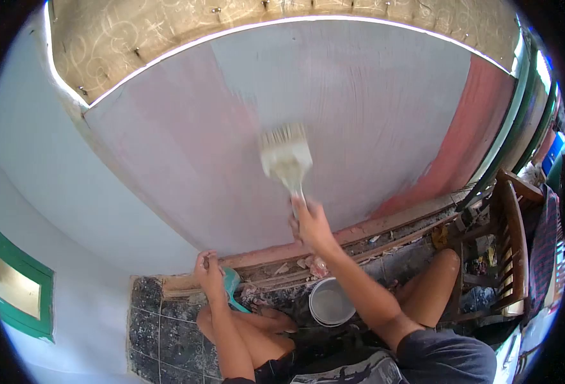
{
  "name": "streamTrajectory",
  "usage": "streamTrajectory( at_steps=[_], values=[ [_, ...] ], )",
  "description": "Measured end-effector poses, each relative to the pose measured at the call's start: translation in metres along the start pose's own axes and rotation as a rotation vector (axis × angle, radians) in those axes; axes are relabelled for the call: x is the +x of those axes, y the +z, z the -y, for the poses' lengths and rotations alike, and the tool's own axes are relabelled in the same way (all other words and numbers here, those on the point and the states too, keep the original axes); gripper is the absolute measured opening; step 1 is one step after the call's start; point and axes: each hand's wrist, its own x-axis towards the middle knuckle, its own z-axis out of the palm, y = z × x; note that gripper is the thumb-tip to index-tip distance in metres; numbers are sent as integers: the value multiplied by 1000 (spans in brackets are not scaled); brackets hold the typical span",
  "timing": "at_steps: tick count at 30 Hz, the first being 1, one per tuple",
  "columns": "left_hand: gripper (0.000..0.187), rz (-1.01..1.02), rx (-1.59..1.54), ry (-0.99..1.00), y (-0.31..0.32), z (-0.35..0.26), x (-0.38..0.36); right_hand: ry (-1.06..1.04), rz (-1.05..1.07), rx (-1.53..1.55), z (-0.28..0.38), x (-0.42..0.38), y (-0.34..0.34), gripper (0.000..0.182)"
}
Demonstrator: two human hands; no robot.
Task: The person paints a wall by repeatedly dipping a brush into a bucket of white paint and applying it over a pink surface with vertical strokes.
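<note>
My right hand (309,224) is wrapped round the handle of a wide paintbrush (287,153). The brush's bristles point up and lie against the wall (359,128), which has a streaky pale grey-white coat over pink. Lower left, my left hand (210,274) has its fingers curled in near my knee; what is in them, if anything, is hidden. Just beside it is a teal plastic scoop-like thing (231,281) with a thin handle. Between my legs stands a white bucket (331,302) with pale contents.
Darker pink wall (445,153) shows at the right. Along the wall's foot runs a ledge (269,259) with debris. A wooden chair (512,249) stands at right, with cloth over it. Dark speckled tiles (180,339) cover the floor. Patterned sheeting (282,11) hangs above the wall.
</note>
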Motion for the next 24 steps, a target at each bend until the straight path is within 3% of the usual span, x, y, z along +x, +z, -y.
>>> streamTrajectory(
  at_steps=[2, 5, 10, 12, 14, 18, 24],
  values=[
    [12, 15, -9, 24, 3, 1, 4, -92, 52, 29, 48, 13, 13, 38],
    [12, 10, -3, 10, 8, -1, 5, -67, 97, 115, 55, 42, 15, 40],
    [11, 13, -27, 21, 7, -3, 5, 121, 20, -18, -92, 43, -29, 34],
    [11, 10, -22, 13, 6, 0, 1, 264, -48, 148, -140, 13, -36, 29],
    [11, 34, -9, 17, 5, 1, 1, 450, -231, 225, -175, -5, -34, 26],
    [11, 20, -16, 1, 4, 5, 3, 434, -232, 174, -207, 6, -40, 16],
    [10, 8, -23, 19, -3, 11, 9, 352, 21, 433, -38, 47, -21, 15]
  ],
)
